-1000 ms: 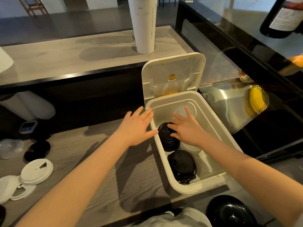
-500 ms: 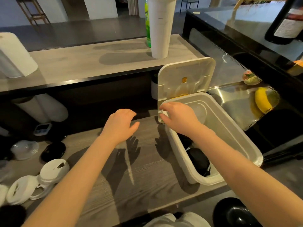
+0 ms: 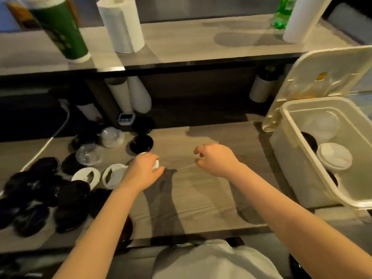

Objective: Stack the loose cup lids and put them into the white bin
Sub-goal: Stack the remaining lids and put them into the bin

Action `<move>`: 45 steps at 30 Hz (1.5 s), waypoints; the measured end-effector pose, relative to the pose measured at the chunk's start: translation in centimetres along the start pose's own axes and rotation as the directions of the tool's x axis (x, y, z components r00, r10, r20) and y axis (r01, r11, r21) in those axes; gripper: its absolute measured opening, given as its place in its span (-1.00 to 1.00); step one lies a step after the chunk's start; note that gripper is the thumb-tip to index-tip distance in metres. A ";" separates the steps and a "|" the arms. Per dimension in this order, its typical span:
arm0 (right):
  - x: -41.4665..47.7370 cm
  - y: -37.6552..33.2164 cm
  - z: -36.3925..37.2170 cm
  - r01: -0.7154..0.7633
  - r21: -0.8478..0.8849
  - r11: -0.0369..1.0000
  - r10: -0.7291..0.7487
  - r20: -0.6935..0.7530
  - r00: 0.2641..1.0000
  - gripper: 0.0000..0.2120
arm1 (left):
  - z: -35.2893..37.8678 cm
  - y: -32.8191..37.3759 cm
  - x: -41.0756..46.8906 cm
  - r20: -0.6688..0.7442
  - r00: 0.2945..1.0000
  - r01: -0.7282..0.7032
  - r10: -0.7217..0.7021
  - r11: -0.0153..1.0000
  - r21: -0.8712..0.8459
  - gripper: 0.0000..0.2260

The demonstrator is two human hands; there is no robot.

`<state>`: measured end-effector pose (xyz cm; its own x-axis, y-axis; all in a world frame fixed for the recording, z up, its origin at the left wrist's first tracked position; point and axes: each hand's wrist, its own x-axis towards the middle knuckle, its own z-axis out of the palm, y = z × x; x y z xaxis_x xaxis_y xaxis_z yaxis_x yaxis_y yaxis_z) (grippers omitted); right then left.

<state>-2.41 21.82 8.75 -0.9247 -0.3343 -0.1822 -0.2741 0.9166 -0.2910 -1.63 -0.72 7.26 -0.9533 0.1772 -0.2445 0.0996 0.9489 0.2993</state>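
The white bin (image 3: 298,135) stands at the right with its hinged lid (image 3: 322,71) up. Inside it are stacked black lids (image 3: 309,138) and a white lid (image 3: 334,157) on top. Loose lids lie on the counter at the left: white ones (image 3: 114,175), a black one (image 3: 141,143), clear domed ones (image 3: 111,135) and a heap of black ones (image 3: 40,194). My left hand (image 3: 144,171) grips a white lid (image 3: 156,164) at the edge of that group. My right hand (image 3: 216,160) hovers over bare counter with loosely curled fingers, holding nothing.
A raised shelf behind carries a paper towel roll (image 3: 121,23), a green cup stack (image 3: 60,29), a green bottle (image 3: 281,15) and a white cup stack (image 3: 302,19). More cup stacks (image 3: 138,95) and a small timer (image 3: 125,118) sit under the shelf.
Both hands have left the bin and moved left over the counter. My left hand has closed on a white lid. The view has swung left toward the loose lids.
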 end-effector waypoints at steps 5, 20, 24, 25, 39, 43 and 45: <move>1.4 -5.3 5.0 0.039 -0.050 0.998 -0.031 0.155 0.987 -0.62 | 1.0 -6.6 -2.9 0.005 0.994 0.112 -0.112 0.993 -0.046 -0.57; 10.7 -12.0 10.2 -0.152 0.114 0.982 0.112 0.296 0.949 -0.11 | 0.0 -14.9 1.0 0.246 0.947 0.148 -0.209 0.958 0.244 -0.24; 11.8 -12.5 11.4 -0.164 0.142 0.976 0.114 0.308 0.945 -0.10 | 0.7 -15.1 1.6 0.229 0.954 0.140 -0.192 0.964 0.225 -0.17; 11.9 -12.5 11.7 -0.171 0.159 0.973 0.120 0.286 0.951 -0.10 | 0.8 -15.1 1.7 0.230 0.953 0.146 -0.196 0.965 0.220 -0.14; 9.6 -8.7 10.8 -0.283 0.523 0.804 0.261 0.116 0.958 -0.21 | 0.4 -12.8 1.1 0.133 0.964 0.255 -0.229 0.937 -0.237 -0.20; 8.0 -8.0 10.4 -0.268 0.733 0.625 0.317 0.075 0.946 -0.21 | 1.3 -11.5 1.2 0.111 0.950 0.309 -0.291 0.833 -0.460 -0.33; 7.2 -8.3 9.4 -0.227 0.849 0.477 0.323 0.070 0.944 -0.24 | 2.0 -11.0 1.3 0.106 0.901 0.378 -0.420 0.642 -0.668 -0.58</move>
<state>-4.33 9.69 1.03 -0.9426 -0.0345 -0.3321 0.3033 0.3274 -0.8949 -3.43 -10.41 1.80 -0.8708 -0.2115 -0.4438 -0.4864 0.5015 0.7155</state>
